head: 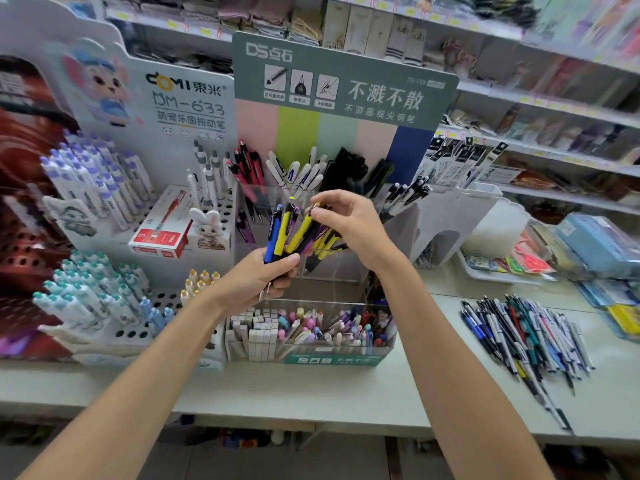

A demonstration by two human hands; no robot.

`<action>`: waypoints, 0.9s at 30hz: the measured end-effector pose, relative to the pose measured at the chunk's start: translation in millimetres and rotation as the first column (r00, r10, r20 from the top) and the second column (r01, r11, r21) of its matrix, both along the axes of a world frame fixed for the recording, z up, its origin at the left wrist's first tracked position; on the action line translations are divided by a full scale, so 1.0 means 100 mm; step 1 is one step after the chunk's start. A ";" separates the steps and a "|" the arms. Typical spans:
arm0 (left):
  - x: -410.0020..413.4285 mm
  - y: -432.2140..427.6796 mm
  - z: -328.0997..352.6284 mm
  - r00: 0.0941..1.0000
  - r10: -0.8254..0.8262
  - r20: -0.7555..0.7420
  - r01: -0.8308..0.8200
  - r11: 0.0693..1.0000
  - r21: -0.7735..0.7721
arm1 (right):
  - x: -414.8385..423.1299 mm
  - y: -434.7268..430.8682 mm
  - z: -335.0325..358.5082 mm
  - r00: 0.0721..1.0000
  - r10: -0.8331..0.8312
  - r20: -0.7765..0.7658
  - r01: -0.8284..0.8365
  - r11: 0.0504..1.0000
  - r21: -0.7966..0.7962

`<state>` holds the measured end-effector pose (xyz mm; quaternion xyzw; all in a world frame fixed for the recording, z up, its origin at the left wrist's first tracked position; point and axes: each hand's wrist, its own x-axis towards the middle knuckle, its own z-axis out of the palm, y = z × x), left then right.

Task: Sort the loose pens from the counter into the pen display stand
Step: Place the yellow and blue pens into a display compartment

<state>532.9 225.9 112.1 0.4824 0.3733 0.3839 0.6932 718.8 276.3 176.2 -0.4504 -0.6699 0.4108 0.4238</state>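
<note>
My left hand grips a bundle of pens, blue, yellow and black, in front of the clear tiered pen display stand. My right hand pinches the top of one yellow pen in that bundle. Both hands are over the stand's middle tier. A pile of loose pens lies on the pale counter to the right. The stand's back compartments hold red, white and black pens; its front row holds pastel pens.
A white cartoon-branded pen display with purple and teal pens stands at the left. A white holder and trays of packaged stationery sit at the right. Shelves of goods run behind.
</note>
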 end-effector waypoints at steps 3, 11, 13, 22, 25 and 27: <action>-0.04 -0.03 -0.03 0.999 -0.006 -0.041 0.007 1.000 0.006 | 0.03 0.05 0.16 0.849 -0.154 -0.505 0.123 0.988 -0.095; -0.11 0.00 0.06 0.996 -0.084 -0.040 0.085 0.996 0.014 | 0.14 0.08 0.35 0.994 -0.091 -0.065 0.088 0.995 -0.045; -0.06 0.02 0.10 0.991 -0.118 -0.061 0.120 0.992 0.030 | 0.06 0.01 0.26 0.982 0.036 0.185 -0.029 0.999 -0.040; -0.01 0.07 0.12 0.990 -0.121 -0.067 0.124 0.992 0.036 | -0.06 0.02 0.19 0.998 -0.045 -0.042 0.044 0.999 -0.007; -0.08 0.11 0.03 0.997 -0.015 -0.081 0.016 1.000 0.007 | 0.07 0.12 0.28 0.827 -0.311 -0.469 0.283 0.950 -0.131; -0.13 0.14 -0.06 0.993 0.098 -0.064 -0.099 0.995 -0.011 | 0.18 0.19 0.26 0.726 -0.380 -0.574 0.357 0.921 -0.158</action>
